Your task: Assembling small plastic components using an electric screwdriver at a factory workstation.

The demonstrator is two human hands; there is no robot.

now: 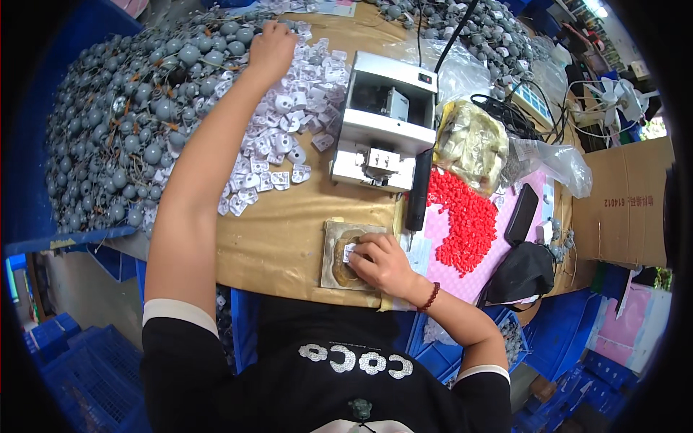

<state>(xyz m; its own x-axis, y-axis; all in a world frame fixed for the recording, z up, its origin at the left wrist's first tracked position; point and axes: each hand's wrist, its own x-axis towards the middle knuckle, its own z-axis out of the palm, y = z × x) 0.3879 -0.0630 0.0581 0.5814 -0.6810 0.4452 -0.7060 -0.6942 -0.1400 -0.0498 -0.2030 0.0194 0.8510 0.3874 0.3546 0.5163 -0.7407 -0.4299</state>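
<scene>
Fingers of my right hand (pixel 393 267) were pressed together on a small white piece (pixel 349 252), over a square plate (pixel 330 279). Far ahead and to the left, my left hand (pixel 274 49) reached the border between heaped white parts (pixel 292 101) and grey balls (pixel 189 55); its fingertips were partly hidden, so I could not tell whether they held anything. Straight beyond my right grip a white machine (pixel 386 130) blocked the way, its black lever (pixel 417 191) ending near my knuckles. Right of that grip lay red pieces (pixel 465 227) on a pink sheet (pixel 476 282), then a black bag (pixel 520 276); farther right stood a cardboard box (pixel 635 209). Beneath the plate stretched a brown-covered table (pixel 271 249). Well left of my grip, lower down, were blue crates (pixel 101 382).
</scene>
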